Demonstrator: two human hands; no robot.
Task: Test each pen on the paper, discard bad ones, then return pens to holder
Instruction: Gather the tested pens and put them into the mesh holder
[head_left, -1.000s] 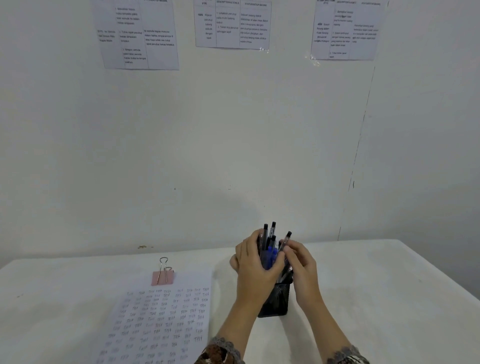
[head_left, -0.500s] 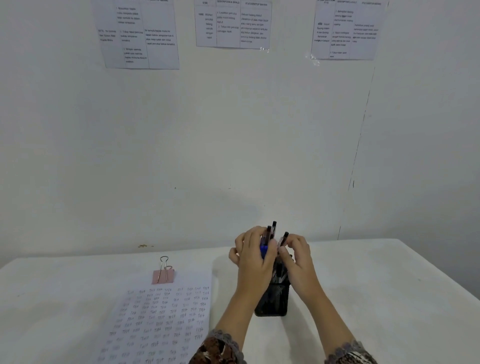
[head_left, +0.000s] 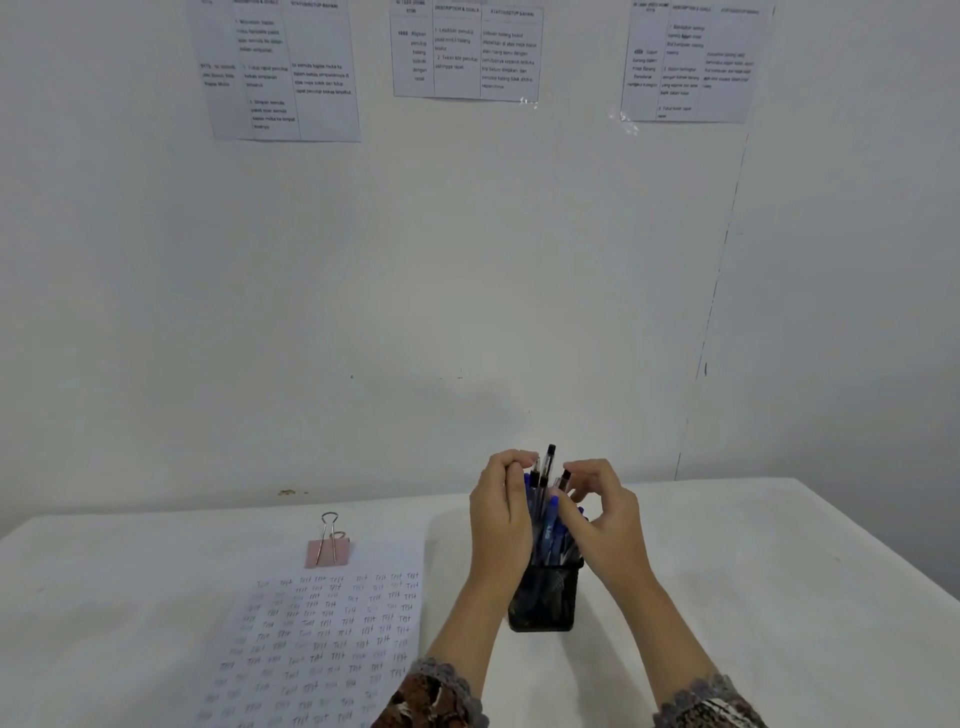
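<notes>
White tabletop (head_left: 753, 597) set against a plain white wall (head_left: 467, 286), seen from the head camera. Left hand (head_left: 501, 519) curls its fingers round the left side of a bundle of blue and black pens (head_left: 548, 525). Right hand (head_left: 605, 525) arches over the bundle's right side, with bent fingers and thumb pinching the pens. The pens stand upright in a black mesh holder (head_left: 543, 600), about midway between the table's left and right edges. Patterned sleeves with grey lace cuffs (head_left: 441, 686) cover both wrists. Left of the holder lies a white paper sheet (head_left: 322, 639) filled with rows of pen marks, and a pink binder clip (head_left: 328, 545) grips its far edge. 3 printed sheets (head_left: 465, 52) hang high on the wall.
</notes>
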